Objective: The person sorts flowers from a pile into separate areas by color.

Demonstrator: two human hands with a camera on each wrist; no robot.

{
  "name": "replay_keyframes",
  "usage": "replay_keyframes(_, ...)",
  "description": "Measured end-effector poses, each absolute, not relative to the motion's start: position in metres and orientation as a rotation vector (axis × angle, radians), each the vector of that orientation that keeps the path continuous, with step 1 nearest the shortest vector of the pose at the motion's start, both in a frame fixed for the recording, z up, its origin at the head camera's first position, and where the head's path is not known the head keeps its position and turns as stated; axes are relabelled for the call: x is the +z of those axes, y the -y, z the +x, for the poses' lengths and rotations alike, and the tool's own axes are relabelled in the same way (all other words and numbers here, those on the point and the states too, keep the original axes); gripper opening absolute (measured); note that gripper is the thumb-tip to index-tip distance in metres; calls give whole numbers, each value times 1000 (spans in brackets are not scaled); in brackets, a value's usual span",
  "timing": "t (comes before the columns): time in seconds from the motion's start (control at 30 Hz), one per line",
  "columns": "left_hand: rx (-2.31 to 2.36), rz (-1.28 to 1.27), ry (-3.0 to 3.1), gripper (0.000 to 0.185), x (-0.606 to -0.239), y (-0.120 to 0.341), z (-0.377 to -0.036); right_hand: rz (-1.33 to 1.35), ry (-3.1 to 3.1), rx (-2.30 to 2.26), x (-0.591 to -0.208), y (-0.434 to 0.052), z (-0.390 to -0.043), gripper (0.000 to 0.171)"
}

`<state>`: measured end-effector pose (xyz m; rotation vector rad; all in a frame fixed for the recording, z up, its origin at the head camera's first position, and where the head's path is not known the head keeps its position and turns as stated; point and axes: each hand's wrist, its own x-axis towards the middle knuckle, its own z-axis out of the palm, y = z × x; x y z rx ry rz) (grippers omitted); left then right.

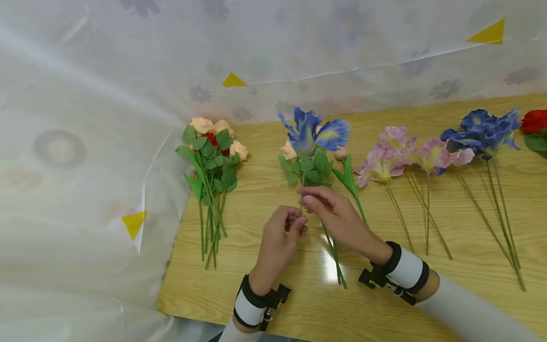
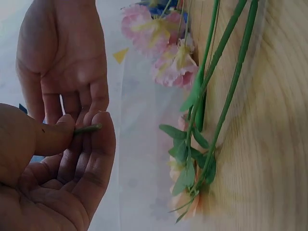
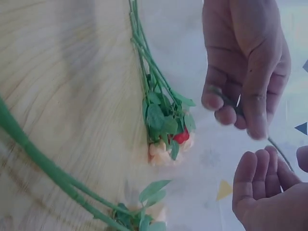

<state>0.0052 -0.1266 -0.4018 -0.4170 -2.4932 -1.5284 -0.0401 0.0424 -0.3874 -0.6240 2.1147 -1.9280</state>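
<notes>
A blue artificial iris [image 1: 314, 133] is held up over the table, its bloom overlapping the peach roses [image 1: 288, 150] behind it. My left hand [image 1: 279, 237] pinches the thin stem low down between thumb and fingers. In the left wrist view, the green stem end [image 2: 89, 129] pokes out of that pinch. Just above, my right hand [image 1: 337, 218] is at the same stem, fingers loosely extended, thumb apart from them. The stem [image 3: 281, 154] runs into the gap between right thumb and fingers in the right wrist view. Leafy green stems [image 1: 333, 256] of the roses lie below.
At the left lies a bunch of peach and red roses [image 1: 211, 156]. Beside the right hand is a tulip [image 1: 350, 180]. Further right lie pink irises [image 1: 395, 156], blue irises [image 1: 483, 130] and a red flower [image 1: 534, 122]. Plastic sheeting [image 1: 265, 52] hangs behind the wooden table [image 1: 256, 280].
</notes>
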Motion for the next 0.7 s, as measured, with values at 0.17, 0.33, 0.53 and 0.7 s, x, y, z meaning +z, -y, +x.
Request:
replay_keyframes(0.17, -1563, -486, 2509, 7, -401, 117, 6, -610, -2090, -2007, -385, -42, -41, 28)
replay_keyframes(0.33, -1465, -499, 2639, 18, -395, 127, 5, -663, -1995, -2092, -384, -48, -41, 28)
replay_keyframes(0.53, -1297, -253, 2735, 29, -396, 164, 2, -676, -1922, -2216, -381, -69, -42, 25)
replay_keyframes(0.7, -1112, 183, 2756, 26, -402, 208, 2, -675, -1909, -2343, -381, -93, -45, 22)
